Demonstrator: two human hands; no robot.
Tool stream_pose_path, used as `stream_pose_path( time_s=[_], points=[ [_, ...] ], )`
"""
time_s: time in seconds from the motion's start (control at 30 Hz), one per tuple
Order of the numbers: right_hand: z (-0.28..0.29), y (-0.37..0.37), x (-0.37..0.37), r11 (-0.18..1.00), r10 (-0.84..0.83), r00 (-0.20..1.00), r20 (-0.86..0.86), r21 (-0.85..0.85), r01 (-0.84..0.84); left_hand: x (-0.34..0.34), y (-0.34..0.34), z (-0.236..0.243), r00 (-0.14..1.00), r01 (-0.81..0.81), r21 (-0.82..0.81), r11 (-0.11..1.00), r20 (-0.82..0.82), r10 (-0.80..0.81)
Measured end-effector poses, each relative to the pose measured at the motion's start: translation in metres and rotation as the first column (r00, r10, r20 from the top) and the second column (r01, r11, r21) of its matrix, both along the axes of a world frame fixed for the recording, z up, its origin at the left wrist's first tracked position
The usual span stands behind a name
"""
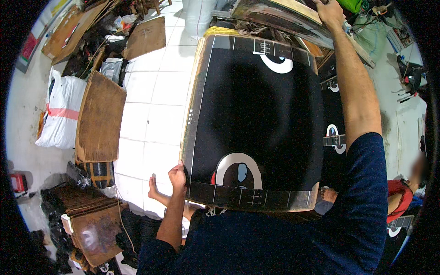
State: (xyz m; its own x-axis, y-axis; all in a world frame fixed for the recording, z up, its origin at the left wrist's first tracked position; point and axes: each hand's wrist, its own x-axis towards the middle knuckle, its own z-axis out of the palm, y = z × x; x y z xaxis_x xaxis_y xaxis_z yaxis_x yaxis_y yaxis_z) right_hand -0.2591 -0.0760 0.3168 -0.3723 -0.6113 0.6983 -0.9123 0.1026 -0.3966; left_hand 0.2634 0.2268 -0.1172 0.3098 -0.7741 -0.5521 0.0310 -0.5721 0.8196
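A large flat board covered with black printed material [256, 114] lies in front of me, with white curved shapes like cartoon eyes and dark grey marked strips along its edges. My left hand [178, 177] is closed on the near part of its left edge, fingertips pressed at the rim. My right arm reaches to the far right, where my right hand [331, 17] is closed over the edge of a tilted wooden-edged board [293, 24]. That board stands beyond the black-covered one, and part of my right hand's grip is cut off by the picture's edge.
More black printed pieces [333, 110] lie to the right. Brown boards [101, 119], a white sack [64, 107] and a stack of brown panels [96, 229] stand left, beside the white tiled floor [151, 110]. Another person's red garment [399, 199] shows at right.
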Motion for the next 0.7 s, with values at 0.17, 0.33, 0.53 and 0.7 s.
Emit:
stream_pose_path(
  time_s=[0.17,0.33,0.53,0.7],
  points=[
    [-0.006,0.001,-0.006,1.0,-0.012,1.0,0.007,0.021,0.012,0.018,0.017,0.012,0.905,0.136,-0.054,0.989,0.413,-0.102],
    [-0.003,0.004,-0.003,0.994,-0.085,0.995,-0.043,0.064,0.087,0.06,0.034,-0.006,0.769,0.173,0.097,0.98,0.608,-0.196],
    [0.004,0.007,0.002,0.993,-0.084,0.996,-0.023,0.079,0.086,0.052,0.032,0.017,0.729,0.427,0.099,0.899,0.55,-0.407],
    [0.008,0.004,0.002,0.984,-0.132,0.991,-0.033,0.115,0.134,0.026,0.024,0.057,0.576,0.414,0.266,0.871,0.664,-0.477]
  ],
)
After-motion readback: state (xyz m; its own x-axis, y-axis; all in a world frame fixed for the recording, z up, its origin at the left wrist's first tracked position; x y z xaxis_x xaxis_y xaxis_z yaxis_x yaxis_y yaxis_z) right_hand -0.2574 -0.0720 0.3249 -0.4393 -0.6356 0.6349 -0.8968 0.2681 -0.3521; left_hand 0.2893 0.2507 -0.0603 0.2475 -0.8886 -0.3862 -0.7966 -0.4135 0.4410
